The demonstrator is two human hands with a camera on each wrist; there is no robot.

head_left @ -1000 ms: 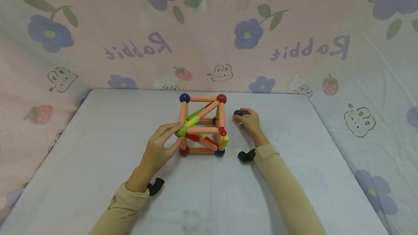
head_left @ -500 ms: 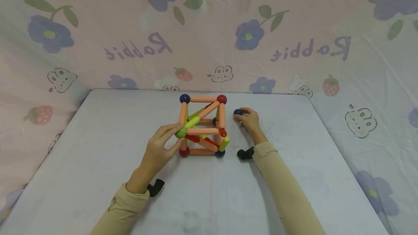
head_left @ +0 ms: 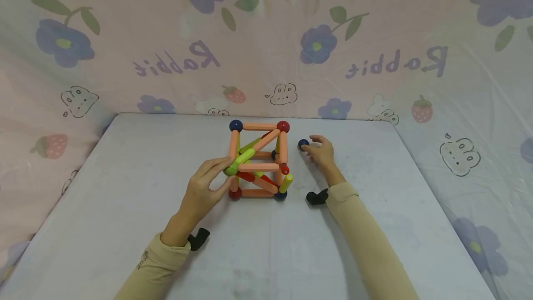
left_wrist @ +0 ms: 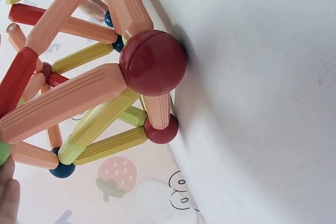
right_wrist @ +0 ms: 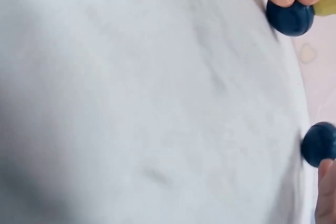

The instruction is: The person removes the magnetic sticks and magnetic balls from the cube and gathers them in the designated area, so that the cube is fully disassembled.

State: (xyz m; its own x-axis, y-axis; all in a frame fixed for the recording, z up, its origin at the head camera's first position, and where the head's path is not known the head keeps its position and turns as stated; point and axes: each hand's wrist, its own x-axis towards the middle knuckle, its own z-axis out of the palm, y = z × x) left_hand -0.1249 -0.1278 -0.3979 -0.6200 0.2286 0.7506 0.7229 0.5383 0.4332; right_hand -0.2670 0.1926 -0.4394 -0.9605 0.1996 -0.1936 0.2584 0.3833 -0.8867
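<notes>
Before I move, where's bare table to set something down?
Bare table: left of the left hand, right of the right hand, and near, between left sleeve and right sleeve. Crowded: around the frame, where the left hand holds the green ball; the gap to the loose blue ball is narrow.

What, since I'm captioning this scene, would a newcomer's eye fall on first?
Probably the frame of coloured rods and balls standing toward the far side of the white table, the left hand gripping its green ball. To the frame's right, a loose dark blue ball lies at the right hand. Behind the table, a pale pink cloth bears mirrored "Rabbit" lettering.
</notes>
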